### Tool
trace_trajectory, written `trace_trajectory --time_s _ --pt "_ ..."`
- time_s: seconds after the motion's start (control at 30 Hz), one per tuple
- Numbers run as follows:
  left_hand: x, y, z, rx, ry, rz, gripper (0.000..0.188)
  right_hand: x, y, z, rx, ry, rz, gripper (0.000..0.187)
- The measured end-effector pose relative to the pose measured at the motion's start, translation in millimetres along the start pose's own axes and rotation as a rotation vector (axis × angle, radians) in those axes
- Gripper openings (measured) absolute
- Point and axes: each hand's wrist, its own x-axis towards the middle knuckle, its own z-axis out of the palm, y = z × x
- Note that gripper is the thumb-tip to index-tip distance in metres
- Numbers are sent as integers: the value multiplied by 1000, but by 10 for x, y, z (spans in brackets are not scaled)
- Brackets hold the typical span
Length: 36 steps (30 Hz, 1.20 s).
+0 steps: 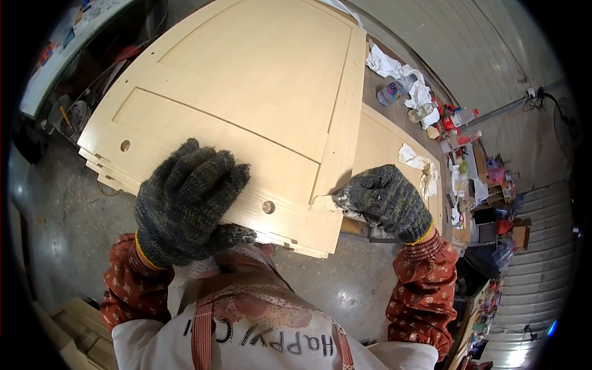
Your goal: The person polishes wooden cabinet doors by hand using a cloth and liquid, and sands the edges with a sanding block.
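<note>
Left hand, gloved, lies flat w/ fingers spread on the near edge of the top door panel, gripping nothing. Right hand, gloved, fingers pinched shut on a small pale pad, pressed vs the panel's right edge. Panel tops a stack on the workbench; white rags lie further back.

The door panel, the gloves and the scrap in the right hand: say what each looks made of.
Door panel: pale wood or wood board, matt and seemingly unfinished, with faint grain and routed grooves.
Gloves on the left hand and right hand: knitted dark grey yarn, yellow-edged cuffs, ribbed stitches visible.
Scrap: looks like a small, worn sheet of pale sandpaper or cloth; too small to tell.
</note>
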Motion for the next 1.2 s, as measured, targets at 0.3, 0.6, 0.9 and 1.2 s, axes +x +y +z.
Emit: trace_trajectory --time_s 0.3,0.6,0.9,1.2 --pt "-25 -5 16 -11 26 -7 71 -34 29 -1 -267 -13 -151 30" --pt "4 -10 9 -11 26 -4 68 104 -224 -127 128 47 470 12" --pt "37 14 -2 8 53 -7 61 336 -404 -230 -2 -38 14 19" --pt "19 3 7 3 64 -5 62 491 -517 -404 -211 -126 -224 21"
